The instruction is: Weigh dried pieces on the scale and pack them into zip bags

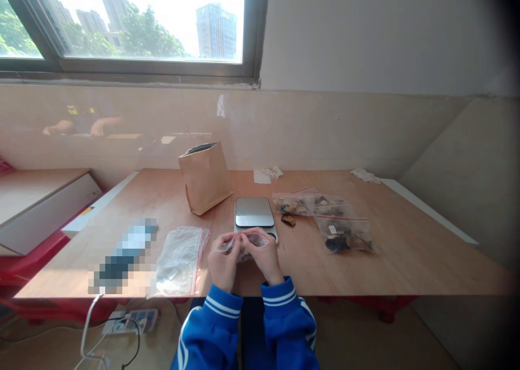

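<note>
Sleeves: blue with white stripes (222,307), nearest the viewer, leading up to both hands.
Left hand: the left hand (223,259) is curled, thumb and fingers pinched on the mouth of a transparent bag.
Right hand: the right hand (263,253) is likewise closed, gripping the same mouth, thumbs close together.
Held bag: the transparent bag (245,257), red strip along its top, spans the two hands; its contents cannot be made out.
Flat bags: a stack of transparent bags (179,261) lies left of the left hand, on the wooden surface (406,256).
Pixelated object: an obscured item (125,256), farther left of the left hand.
Scale: a silver-topped scale (254,213), just beyond both hands.
Loose piece: one dark brown piece (288,220), beyond the right hand, beside the scale.
Filled bags: red-striped bags of dark pieces (345,237), right of and beyond the right hand.
Paper bag: a brown paper bag (206,177), upright, beyond the left hand.
Window: a framed window (154,28), farthest beyond the hands.
</note>
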`<state>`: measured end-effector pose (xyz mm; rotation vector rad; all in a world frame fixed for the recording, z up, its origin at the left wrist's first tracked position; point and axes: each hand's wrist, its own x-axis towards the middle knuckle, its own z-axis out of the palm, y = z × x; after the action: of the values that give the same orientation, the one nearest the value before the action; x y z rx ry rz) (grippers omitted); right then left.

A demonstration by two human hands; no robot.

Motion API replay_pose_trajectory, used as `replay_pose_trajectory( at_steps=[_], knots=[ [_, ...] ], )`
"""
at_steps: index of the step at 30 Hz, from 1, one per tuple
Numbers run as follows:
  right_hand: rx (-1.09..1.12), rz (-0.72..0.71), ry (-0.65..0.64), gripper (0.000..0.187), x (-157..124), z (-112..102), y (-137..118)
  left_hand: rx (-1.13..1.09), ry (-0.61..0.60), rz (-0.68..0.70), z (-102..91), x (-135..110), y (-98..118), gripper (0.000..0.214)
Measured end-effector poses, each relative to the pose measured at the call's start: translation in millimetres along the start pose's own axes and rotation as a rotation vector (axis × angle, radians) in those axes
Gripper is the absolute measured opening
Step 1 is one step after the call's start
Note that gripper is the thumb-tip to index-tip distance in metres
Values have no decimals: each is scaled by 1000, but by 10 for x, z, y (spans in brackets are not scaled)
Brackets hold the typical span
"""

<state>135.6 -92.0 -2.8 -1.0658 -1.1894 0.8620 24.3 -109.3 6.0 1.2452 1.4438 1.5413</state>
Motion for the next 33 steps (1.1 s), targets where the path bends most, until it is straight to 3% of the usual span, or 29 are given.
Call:
replay_pose_trajectory(
  at_steps=[2, 7, 13, 17, 22, 26, 30, 33],
  knots=[
    [-17, -28, 38, 21, 7, 8, 4, 36, 23, 19, 27, 9, 22, 31],
    [11, 9, 32, 30, 2, -62, -90, 60, -78, -30, -58, 78, 90, 33],
    [40, 103, 30, 58, 13, -102, -94, 116, -12, -69, -143, 151, 80, 39],
    [113, 230, 49, 79, 18, -160, -78, -18, -27, -156, -99, 135, 81, 51],
    [-26, 246, 153, 72, 38, -244, -90, -223, -92, -287, -55, 116, 52, 58],
    [-86, 249, 233, 68, 50, -312, -73, -193, -140, -335, -34, 77, 87, 71],
    [-100, 221, 203, 69, 83, -584, -113, -116, -336, -229, 17, -9, 183, 75],
    [-202, 191, 321, 65, 212, -1044, -127, -98, -433, -128, 20, -33, 198, 72]
  ],
)
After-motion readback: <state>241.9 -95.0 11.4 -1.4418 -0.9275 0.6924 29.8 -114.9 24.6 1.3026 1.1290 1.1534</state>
